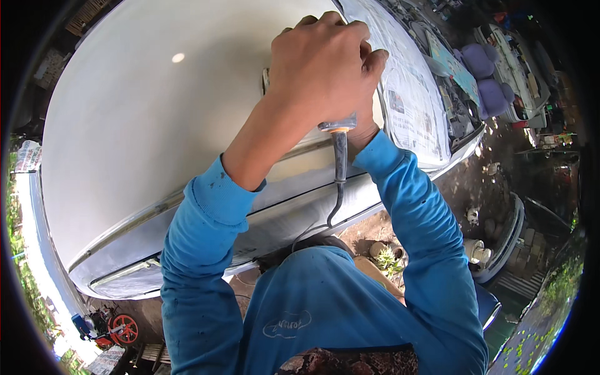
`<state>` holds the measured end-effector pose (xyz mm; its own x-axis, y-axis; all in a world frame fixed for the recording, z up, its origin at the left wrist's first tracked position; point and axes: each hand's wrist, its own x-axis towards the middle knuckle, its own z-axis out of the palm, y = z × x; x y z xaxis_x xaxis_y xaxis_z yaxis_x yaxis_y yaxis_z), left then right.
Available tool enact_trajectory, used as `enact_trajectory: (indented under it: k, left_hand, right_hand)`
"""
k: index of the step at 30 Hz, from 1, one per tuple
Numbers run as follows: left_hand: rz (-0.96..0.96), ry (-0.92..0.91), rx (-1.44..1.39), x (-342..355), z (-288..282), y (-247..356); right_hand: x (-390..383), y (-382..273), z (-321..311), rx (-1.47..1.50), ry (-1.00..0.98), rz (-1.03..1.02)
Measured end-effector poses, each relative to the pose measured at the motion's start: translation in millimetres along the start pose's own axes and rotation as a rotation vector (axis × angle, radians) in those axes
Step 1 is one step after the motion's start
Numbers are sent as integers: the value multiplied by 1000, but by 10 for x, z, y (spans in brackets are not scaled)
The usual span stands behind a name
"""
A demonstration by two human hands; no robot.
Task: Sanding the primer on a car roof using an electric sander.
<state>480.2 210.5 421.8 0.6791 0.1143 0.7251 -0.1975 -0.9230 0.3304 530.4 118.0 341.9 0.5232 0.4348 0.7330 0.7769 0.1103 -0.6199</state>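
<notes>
My left hand [315, 65] lies over the top of a corded electric sander, fingers bent around its far side. My right hand [364, 119] comes in from the right, mostly hidden beneath the left; its fingers cannot be seen. Most of the sander's body is covered by my hands. Its grey rear end and cord sleeve [340, 153] point back toward me, and the black cord hangs down over the car's side. Under the tool is the pale, matte roof panel [156, 112] of a car, near its edge trim.
Newspaper sheets [412, 106] cover the windshield area at right. Beyond are purple cushions [480, 65] and assorted parts. A loose bumper [506, 244] lies on the ground at right, near a potted plant [389, 259]. A machine with a red wheel [123, 329] stands at lower left.
</notes>
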Motion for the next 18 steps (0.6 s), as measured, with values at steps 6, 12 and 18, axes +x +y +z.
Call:
enact_trajectory:
  k: [6, 12, 18]
  left_hand:
    - [-111, -287, -69, 402, -41, -156]
    - [-153, -290, -133, 740, 133, -461]
    - [-199, -296, -83, 944, 239, -717]
  right_hand:
    - [281, 213, 27, 35, 111, 110]
    - [622, 615, 56, -170, 4, 64]
    - [982, 745, 178, -14, -16, -34]
